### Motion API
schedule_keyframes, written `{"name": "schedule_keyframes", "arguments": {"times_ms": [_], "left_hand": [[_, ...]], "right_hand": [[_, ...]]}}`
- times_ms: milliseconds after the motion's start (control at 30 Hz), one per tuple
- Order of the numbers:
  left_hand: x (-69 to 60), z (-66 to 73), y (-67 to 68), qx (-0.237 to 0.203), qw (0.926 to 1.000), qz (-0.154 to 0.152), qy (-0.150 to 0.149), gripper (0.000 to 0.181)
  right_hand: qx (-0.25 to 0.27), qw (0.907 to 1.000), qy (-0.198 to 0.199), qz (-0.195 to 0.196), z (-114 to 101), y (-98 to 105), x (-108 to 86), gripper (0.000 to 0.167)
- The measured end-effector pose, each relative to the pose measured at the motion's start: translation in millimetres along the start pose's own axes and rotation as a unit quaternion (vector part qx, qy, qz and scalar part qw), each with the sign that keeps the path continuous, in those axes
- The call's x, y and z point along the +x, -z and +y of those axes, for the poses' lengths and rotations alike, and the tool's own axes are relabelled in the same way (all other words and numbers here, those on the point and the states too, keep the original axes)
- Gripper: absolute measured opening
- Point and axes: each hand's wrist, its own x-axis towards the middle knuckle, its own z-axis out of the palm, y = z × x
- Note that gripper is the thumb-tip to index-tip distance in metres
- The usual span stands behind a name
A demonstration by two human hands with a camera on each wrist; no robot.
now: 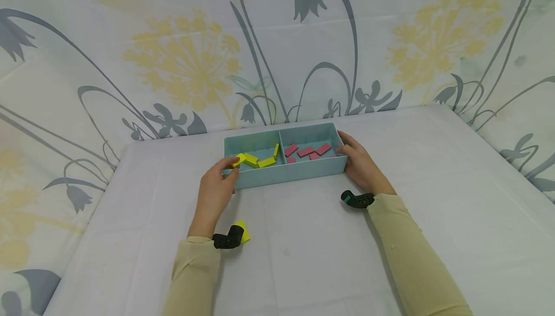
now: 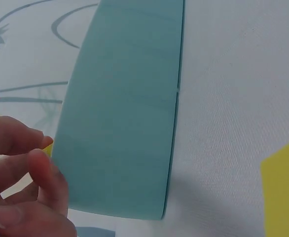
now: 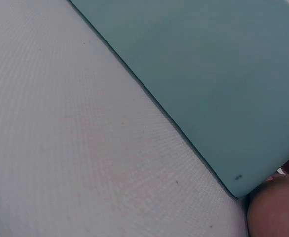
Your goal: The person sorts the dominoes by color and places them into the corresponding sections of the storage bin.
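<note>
A light blue box (image 1: 286, 174) with two compartments stands on the white cloth. Several yellow blocks (image 1: 266, 162) lie in its left compartment, and several pink blocks (image 1: 305, 151) in the right one. My left hand (image 1: 217, 188) is at the box's front left corner, where its fingertips pinch a yellow block (image 1: 237, 161) at the rim. The left wrist view shows only a sliver of that block between the fingers (image 2: 50, 173). My right hand (image 1: 362, 164) grips the box's right end. Little of this hand (image 3: 275, 210) shows in the right wrist view.
Partly hidden by the left wrist's black strap camera (image 1: 228, 238), a yellow piece (image 1: 244, 231) lies on the white tablecloth (image 1: 299, 248) in front of the box. Behind the box rises a flower-patterned cloth (image 1: 277, 41).
</note>
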Motion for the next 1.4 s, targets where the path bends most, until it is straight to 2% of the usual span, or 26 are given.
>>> {"name": "schedule_keyframes", "arguments": {"times_ms": [533,700,1100,1400], "left_hand": [[1.3,-2.1,-0.2,-0.009,0.9999,-0.008,-0.004,0.035],[1.1,-2.5,0.2,-0.008,0.9998,-0.011,-0.013,0.035],[0.7,-2.7,1.0,-0.007,0.9998,-0.02,-0.004,0.036],[0.2,-3.0,2.7,-0.027,0.9991,-0.031,-0.011,0.035]], "right_hand": [[0.004,1.0,-0.002,0.0,-0.4,-0.1,-0.2,0.062],[0.003,1.0,-0.003,0.001,-0.4,-0.3,-0.5,0.062],[0.006,1.0,0.003,0.001,-1.2,-1.6,-1.1,0.061],[0.005,1.0,0.001,0.003,-0.6,-1.0,-0.4,0.062]]}}
